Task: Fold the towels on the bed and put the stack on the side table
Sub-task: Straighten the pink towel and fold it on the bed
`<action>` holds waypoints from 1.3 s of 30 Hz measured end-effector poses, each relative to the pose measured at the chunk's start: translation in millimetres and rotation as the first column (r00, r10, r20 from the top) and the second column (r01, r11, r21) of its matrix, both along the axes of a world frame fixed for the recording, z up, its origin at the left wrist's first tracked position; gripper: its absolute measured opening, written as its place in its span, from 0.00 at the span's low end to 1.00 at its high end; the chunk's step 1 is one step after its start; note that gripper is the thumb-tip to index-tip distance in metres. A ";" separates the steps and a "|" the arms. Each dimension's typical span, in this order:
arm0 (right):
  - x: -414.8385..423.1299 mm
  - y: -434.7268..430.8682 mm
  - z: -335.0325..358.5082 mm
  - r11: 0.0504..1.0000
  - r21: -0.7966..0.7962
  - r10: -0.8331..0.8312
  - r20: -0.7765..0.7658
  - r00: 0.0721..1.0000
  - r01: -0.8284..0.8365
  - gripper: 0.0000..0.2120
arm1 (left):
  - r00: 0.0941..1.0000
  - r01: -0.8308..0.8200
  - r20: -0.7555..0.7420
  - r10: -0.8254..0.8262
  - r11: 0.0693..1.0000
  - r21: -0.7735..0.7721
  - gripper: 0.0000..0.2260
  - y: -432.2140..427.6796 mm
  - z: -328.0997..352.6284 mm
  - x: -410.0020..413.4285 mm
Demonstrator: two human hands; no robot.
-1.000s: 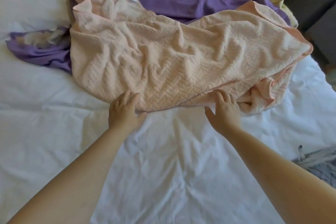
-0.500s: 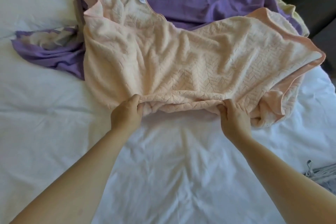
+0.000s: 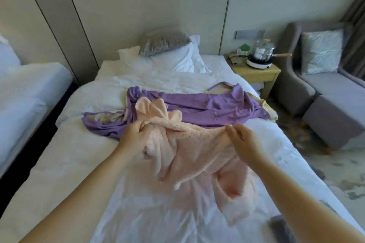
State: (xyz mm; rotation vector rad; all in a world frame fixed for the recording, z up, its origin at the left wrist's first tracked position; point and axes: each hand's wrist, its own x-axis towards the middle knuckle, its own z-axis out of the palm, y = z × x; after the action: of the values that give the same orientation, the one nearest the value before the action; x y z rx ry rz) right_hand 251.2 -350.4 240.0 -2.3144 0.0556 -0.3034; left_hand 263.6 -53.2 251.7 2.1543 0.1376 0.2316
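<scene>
A pale pink towel [image 3: 197,156] hangs lifted off the white bed [image 3: 69,154], its lower part draping down toward me. My left hand [image 3: 134,134] grips the towel's top edge on the left, where the cloth bunches up. My right hand [image 3: 243,140] pinches the same edge on the right. Behind the pink towel a purple towel [image 3: 207,108] lies spread and rumpled across the bed, with a yellow towel [image 3: 270,108] peeking out under its right side. The wooden side table [image 3: 262,73] stands at the bed's far right corner.
A hotplate with a glass-lidded pot [image 3: 260,57] and small items sit on the side table. A grey armchair [image 3: 320,77] with a cushion stands to the right. Pillows [image 3: 177,59] lie at the headboard. A second bed [image 3: 25,92] runs along the left.
Both hands gripped the pink towel's near edge and lifted it up off the bed and toward me. The view tilted up, showing the room. The purple towel is now uncovered.
</scene>
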 end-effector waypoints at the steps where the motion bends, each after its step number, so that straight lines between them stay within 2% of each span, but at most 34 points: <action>1: -8.4 2.6 17.7 0.999 0.052 0.011 0.013 1.000 -0.011 0.18 | 1.000 -0.020 0.022 0.020 1.000 -0.015 0.07 0.0 21.6 -10.2; 5: -42.8 10.7 80.2 0.979 0.203 0.014 0.070 0.997 -0.028 0.20 | 0.990 -0.056 0.120 0.069 0.993 -0.105 0.11 2.4 98.2 -52.5; 11: -80.8 22.5 157.3 0.907 0.409 0.052 0.121 0.991 -0.097 0.20 | 0.946 -0.040 0.307 0.106 0.976 -0.216 0.05 12.4 179.7 -101.9; 14: -92.8 29.1 178.0 0.875 0.469 0.064 0.131 0.989 -0.119 0.18 | 0.942 -0.060 0.300 0.153 0.953 -0.297 0.03 16.7 190.2 -114.1; 15: -95.5 31.3 182.1 0.856 0.505 0.053 0.126 0.991 -0.110 0.17 | 0.942 -0.094 0.287 0.175 0.956 -0.276 0.05 18.7 187.4 -118.2; 17: -99.3 36.6 185.9 0.815 0.573 0.041 0.093 0.995 -0.087 0.14 | 0.919 -0.191 0.345 0.188 0.981 -0.027 0.16 17.1 170.2 -132.6; 18: -100.1 39.4 184.8 0.798 0.597 0.047 0.072 0.996 -0.081 0.13 | 0.923 -0.149 0.372 0.104 0.984 0.095 0.16 12.6 153.2 -141.6; 19: -100.9 42.8 181.7 0.793 0.604 0.062 0.052 0.997 -0.081 0.12 | 0.939 -0.016 0.340 -0.049 0.982 0.186 0.12 5.1 129.3 -151.3; 21: -103.5 50.2 170.2 0.812 0.576 0.100 0.021 0.995 -0.094 0.12 | 0.953 0.265 0.084 -0.290 0.937 0.229 0.08 -11.7 70.6 -177.2; 23: -105.4 55.9 152.9 0.830 0.548 0.125 -0.012 0.992 -0.098 0.13 | 0.905 0.407 -0.177 -0.388 0.909 0.087 0.17 -23.5 9.4 -200.1; 25: -107.2 55.8 132.5 0.849 0.523 0.125 -0.057 0.991 -0.077 0.14 | 0.858 0.439 -0.280 -0.430 0.898 -0.034 0.27 -33.3 -41.2 -214.8; 27: -109.5 48.5 115.6 0.854 0.519 0.094 -0.090 0.992 -0.034 0.15 | 0.835 0.392 -0.361 -0.416 0.909 -0.141 0.28 -44.6 -68.4 -222.5; 29: -111.6 37.0 102.7 0.863 0.504 0.058 -0.117 0.991 0.009 0.16 | 0.833 0.381 -0.366 -0.415 0.910 -0.166 0.19 -54.6 -79.6 -223.8; 31: -113.4 24.1 93.4 0.864 0.502 0.034 -0.150 0.988 0.047 0.15 | 0.885 0.330 -0.314 -0.343 0.939 -0.095 0.03 -60.9 -77.8 -222.5; 33: -115.3 10.4 86.5 0.856 0.511 0.010 -0.164 0.986 0.076 0.15 | 0.941 0.253 -0.223 -0.255 0.967 -0.040 0.09 -61.3 -68.9 -216.3; 39: -122.4 -16.0 67.3 0.948 0.302 -0.036 -0.198 0.979 0.096 0.17 | 0.990 0.102 -0.075 -0.119 0.975 -0.198 0.06 -52.2 22.8 -196.9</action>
State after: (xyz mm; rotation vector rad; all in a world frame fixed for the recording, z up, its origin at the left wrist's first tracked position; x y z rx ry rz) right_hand 128.9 -366.4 307.3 -2.0227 0.2599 -0.0962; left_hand 66.7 -105.3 274.5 1.9716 0.0850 0.0576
